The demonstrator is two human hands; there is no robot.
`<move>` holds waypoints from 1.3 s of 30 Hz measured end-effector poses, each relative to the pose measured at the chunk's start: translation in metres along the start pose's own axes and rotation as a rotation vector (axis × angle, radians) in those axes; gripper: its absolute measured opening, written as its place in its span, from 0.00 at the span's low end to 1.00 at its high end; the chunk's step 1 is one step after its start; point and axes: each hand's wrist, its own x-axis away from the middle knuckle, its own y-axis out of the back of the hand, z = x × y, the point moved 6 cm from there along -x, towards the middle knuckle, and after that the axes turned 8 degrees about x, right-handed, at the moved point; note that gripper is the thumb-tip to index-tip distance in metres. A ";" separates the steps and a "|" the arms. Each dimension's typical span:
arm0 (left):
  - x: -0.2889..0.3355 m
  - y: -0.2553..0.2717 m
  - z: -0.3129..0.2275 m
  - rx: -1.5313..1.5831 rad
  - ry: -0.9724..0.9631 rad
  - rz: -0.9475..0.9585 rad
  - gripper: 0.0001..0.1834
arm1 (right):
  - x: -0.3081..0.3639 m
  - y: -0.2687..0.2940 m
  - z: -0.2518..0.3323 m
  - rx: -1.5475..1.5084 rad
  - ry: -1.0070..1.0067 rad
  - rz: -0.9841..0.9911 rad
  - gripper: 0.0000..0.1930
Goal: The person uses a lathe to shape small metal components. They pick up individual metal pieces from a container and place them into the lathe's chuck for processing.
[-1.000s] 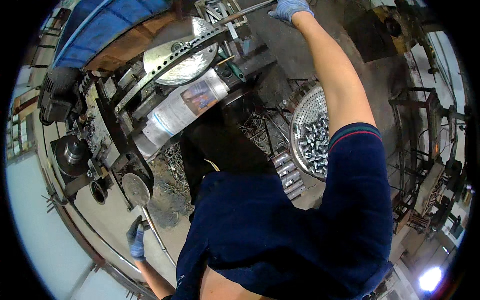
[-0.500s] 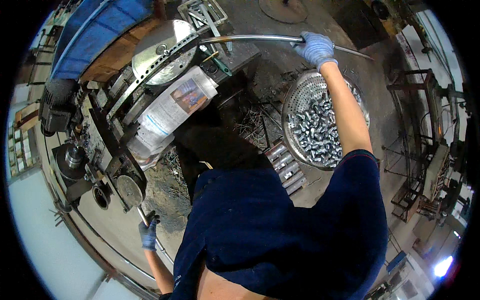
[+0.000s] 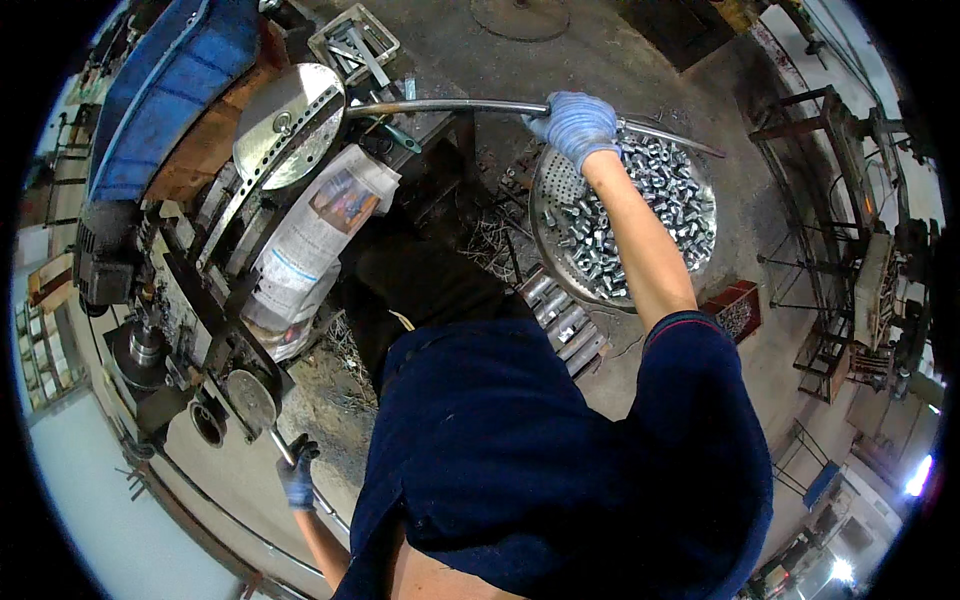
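Right of the round silver disc [image 3: 256, 138], your blue-gloved right hand [image 3: 574, 127] grips a long steel bar [image 3: 450, 105] — nearer you, your blue-gloved left hand [image 3: 297, 478] clasps a metal rod [image 3: 281, 444].

A single wide fisheye view, from the left of two lenses worn on the head, looks steeply down over the wearer's dark blue shirt [image 3: 490, 430], close beneath it. The right hand [image 3: 580, 130], left hand [image 3: 297, 480] and floor [image 3: 640, 80] lie farther off, edges bowing toward a black rim.
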 end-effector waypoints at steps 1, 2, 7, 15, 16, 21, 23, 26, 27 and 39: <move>-0.001 0.000 0.000 0.014 -0.013 -0.001 0.19 | 0.000 0.001 -0.001 0.000 0.010 -0.008 0.25; 0.000 0.001 0.002 0.028 -0.025 -0.002 0.19 | 0.001 0.002 -0.001 -0.001 0.021 -0.017 0.25; 0.004 -0.002 0.002 0.006 0.004 -0.033 0.17 | -0.006 -0.001 0.003 0.016 0.031 -0.075 0.24; 0.006 -0.012 -0.002 0.006 -0.018 -0.074 0.18 | -0.129 0.052 0.020 0.290 -0.039 -0.727 0.22; 0.010 -0.014 0.002 0.034 -0.016 -0.069 0.17 | -0.146 0.077 0.039 0.087 -0.034 -0.248 0.32; 0.011 -0.021 -0.012 -0.022 0.009 -0.122 0.16 | -0.250 0.071 0.151 0.033 0.072 -0.616 0.31; 0.014 -0.023 -0.006 -0.034 0.038 -0.084 0.17 | -0.256 0.065 0.183 -0.039 0.138 -0.500 0.28; 0.023 -0.027 -0.020 0.023 0.112 -0.025 0.20 | -0.214 0.078 0.205 0.182 0.468 -0.419 0.22; 0.020 -0.023 -0.023 0.138 0.120 0.056 0.24 | -0.194 0.078 0.192 0.148 0.469 -0.627 0.21; -0.084 0.173 0.090 -0.596 0.014 -0.647 0.27 | -0.055 0.029 0.109 -0.464 0.431 -0.425 0.26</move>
